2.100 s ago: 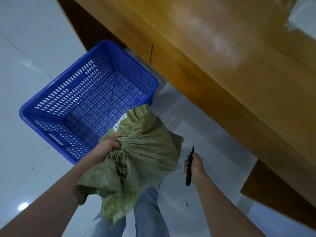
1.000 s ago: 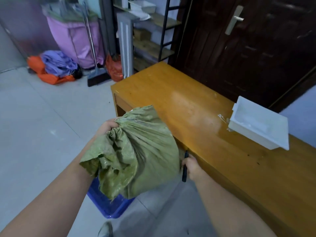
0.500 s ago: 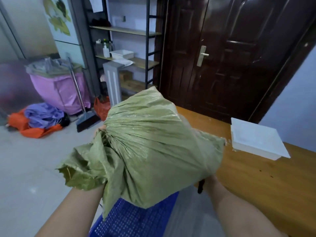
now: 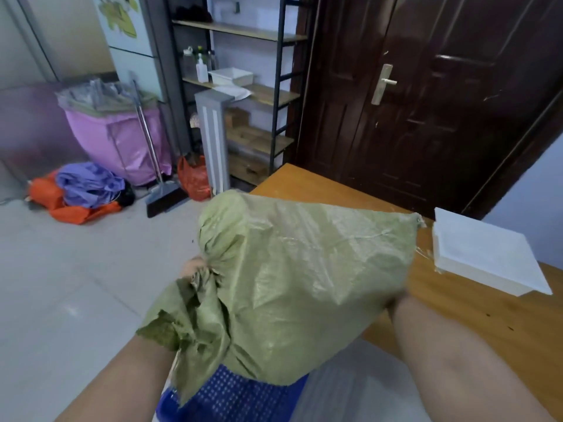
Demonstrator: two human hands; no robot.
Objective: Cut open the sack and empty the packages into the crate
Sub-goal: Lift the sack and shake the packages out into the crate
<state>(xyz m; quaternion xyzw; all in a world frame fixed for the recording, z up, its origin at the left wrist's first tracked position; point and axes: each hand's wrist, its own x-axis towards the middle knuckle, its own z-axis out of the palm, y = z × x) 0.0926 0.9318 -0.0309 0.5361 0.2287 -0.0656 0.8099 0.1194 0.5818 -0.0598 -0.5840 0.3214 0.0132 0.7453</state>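
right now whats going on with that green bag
A person is holding a green woven sack up in the air above a blue crate. The left hand grips its bunched end; the right hand is hidden behind the sack. No packages are visible. A white tray sits on the wooden table alongside.

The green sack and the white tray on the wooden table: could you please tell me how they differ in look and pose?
The green sack is soft, crinkled woven material, while the white tray is rigid and flat-sided. The sack is held up in the air, bunched in the left hand, above the blue crate; the tray rests on the wooden table. The sack bulges unevenly, whereas the tray is a neat rectangle, apparently upside down.
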